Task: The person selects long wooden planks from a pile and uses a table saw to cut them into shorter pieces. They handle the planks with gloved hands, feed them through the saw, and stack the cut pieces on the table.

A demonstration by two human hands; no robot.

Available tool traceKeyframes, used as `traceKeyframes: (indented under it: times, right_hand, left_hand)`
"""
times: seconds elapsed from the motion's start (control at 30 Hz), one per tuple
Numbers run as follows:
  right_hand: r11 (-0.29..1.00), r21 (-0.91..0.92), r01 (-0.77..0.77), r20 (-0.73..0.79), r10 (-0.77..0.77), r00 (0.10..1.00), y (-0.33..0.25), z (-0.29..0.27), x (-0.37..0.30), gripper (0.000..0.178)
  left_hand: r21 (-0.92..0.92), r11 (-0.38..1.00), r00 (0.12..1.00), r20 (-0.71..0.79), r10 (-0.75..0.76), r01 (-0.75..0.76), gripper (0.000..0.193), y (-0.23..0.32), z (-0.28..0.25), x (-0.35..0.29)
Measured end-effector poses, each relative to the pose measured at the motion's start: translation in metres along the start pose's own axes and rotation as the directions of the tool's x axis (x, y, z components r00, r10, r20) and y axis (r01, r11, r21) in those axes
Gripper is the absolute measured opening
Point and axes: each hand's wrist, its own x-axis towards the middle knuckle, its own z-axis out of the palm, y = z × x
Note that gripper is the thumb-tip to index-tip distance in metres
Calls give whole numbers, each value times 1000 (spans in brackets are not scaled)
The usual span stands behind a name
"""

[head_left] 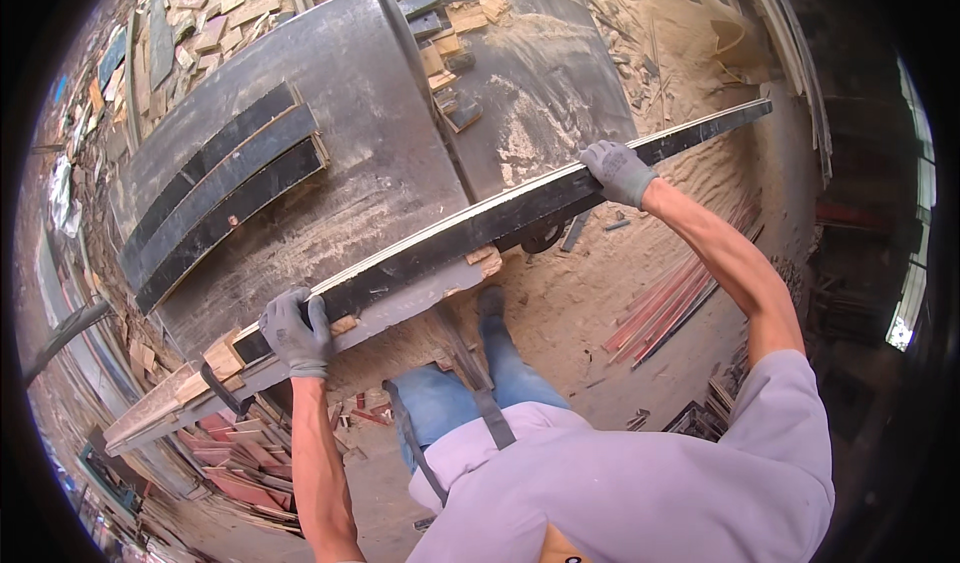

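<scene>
A long black-faced plywood strip [420, 253] with pale edges lies aslant along the near edge of a worn metal worktable [350, 83]. My left hand [297, 333], in a grey glove, is closed round the strip near its left end. Farther up to the right, my gloved right hand [618, 173] grips the same strip over its top edge. Its far right end juts past the table. A rail with wooden blocks [222, 357] runs beside the strip's near side, and a dark clamp [228, 391] sits on it by my left hand.
Several black plywood strips [230, 183] lie side by side on the table. A dark slot [440, 128] splits the tabletop, with offcuts [455, 63] beside it. Sawdust [690, 53] and wood scraps [210, 33] cover much of the surroundings. Reddish strips [680, 288] lie on the floor at right.
</scene>
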Motion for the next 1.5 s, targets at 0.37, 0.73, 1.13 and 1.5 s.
traceKeyframes:
  times: [0.37,0.73,1.13,1.5]
  right_hand:
    - [998,65,-7,106,0,994,-23,-9,21,44]
    - [982,184,-45,-103,65,993,-41,-11,26,54]
    - [992,116,-50,97,39,995,-22,-13,32,58]
    - [986,63,-154,-138,161,977,-43,-22,58,56]
  left_hand:
    - [164,975,988,66,137,-147,49,5,0,10]
    - [12,995,977,192,98,-102,32,0,-5,29]
    - [6,1000,976,217,19,-21,41,-6,3,27]
    - [30,989,989,47,144,-145,21,-7,1,45]
